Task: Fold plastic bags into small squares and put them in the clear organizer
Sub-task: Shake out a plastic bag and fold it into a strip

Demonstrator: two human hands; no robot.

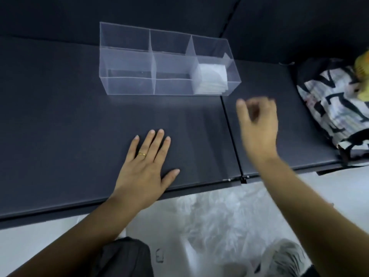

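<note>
Clear plastic, the organizer (159, 60) held folded bags (211, 78) in its right compartment. Below it, the left hand (145, 168) lay spread flat; the blurred right hand (259, 126) hovered, fingers loosely curled, empty.

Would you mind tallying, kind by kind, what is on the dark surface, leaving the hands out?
Clear organizer, with three compartments: 1
Stack of folded bags, in the right-hand compartment; the number of bags in it cannot be told: 1
Black-and-white patterned bag, at the right edge: 1
Yellow thing, partly out of view: 1
Total: 4
</note>
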